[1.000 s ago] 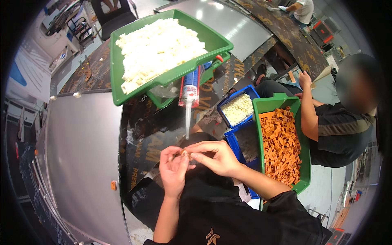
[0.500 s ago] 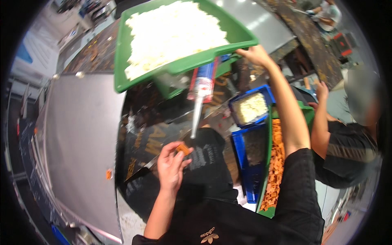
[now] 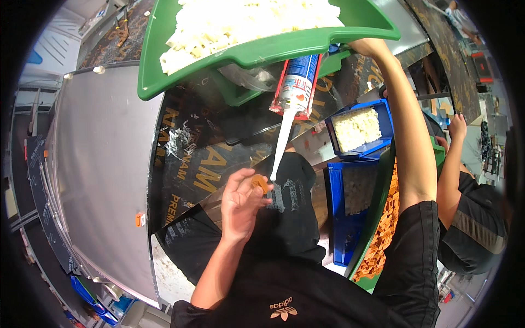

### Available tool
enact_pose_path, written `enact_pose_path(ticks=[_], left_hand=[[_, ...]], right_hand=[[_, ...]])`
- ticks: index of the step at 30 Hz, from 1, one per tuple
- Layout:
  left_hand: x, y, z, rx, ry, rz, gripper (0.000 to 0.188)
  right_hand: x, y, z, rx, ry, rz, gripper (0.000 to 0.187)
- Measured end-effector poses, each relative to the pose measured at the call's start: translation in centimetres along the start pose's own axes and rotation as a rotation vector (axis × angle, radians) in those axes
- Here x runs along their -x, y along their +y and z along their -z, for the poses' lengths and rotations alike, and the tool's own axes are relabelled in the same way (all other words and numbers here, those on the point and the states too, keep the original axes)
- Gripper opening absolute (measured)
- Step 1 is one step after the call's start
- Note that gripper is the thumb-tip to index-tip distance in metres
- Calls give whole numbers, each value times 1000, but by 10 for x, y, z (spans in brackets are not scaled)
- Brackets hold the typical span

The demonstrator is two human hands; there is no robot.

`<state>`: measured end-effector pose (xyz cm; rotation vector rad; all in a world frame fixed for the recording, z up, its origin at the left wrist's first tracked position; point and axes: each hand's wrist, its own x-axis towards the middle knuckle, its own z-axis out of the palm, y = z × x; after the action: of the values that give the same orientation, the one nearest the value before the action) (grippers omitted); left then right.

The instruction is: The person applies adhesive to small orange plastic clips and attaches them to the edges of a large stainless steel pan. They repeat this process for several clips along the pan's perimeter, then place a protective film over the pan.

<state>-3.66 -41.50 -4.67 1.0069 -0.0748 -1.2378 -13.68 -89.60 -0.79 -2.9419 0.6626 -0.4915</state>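
Between the thumb and fingers of my left hand (image 3: 240, 208) is a small orange block (image 3: 260, 184), held above my lap. The white nozzle (image 3: 281, 143) of a caulking gun (image 3: 297, 82), loaded with a blue and white sealant cartridge in a red frame, points down with its tip close beside the block; I cannot tell whether they touch. My right arm reaches up to the gun's rear end, where my right hand (image 3: 367, 47) grips it; most of its fingers are hidden behind the rim of a big green bin (image 3: 262, 45) of whitish pieces (image 3: 240, 22).
To the left stands a grey panel (image 3: 104, 164) with an orange-and-white piece (image 3: 140, 219) near its edge. On the right are a blue bin (image 3: 385, 117) of pale pieces, another blue bin (image 3: 339, 218) and a green bin of orange blocks (image 3: 383, 240). A co-worker (image 3: 465, 218) sits beyond.
The view has shifted, so the green bin appears higher and farther right. The nozzle tip and the orange block have come closer together. Both hands keep their holds.
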Motion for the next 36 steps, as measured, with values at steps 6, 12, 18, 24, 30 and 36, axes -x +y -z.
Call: enact_pose_path(ticks=[6, 12, 18, 24, 30, 36], left_hand=[[-4, -3, 4, -67, 53, -61, 49], [-7, -10, 5, -8, 34, -98, 40], [-9, -12, -9, 58, -6, -144, 45], [-1, -12, -25, 53, 152, -100, 38], [0, -7, -20, 26, 228, -185, 28], [1, 8, -12, -86, 247, -216, 36]], right_hand=[[1, 1, -7, 3, 30, -48, 28], [1, -1, -8, 33, 39, -58, 23], [0, -6, -5, 3, 19, -81, 26], [-2, -5, -5, 19, 29, -37, 26], [3, 2, 0, 92, -60, -147, 33], [18, 8, -5, 161, 8, -186, 34]])
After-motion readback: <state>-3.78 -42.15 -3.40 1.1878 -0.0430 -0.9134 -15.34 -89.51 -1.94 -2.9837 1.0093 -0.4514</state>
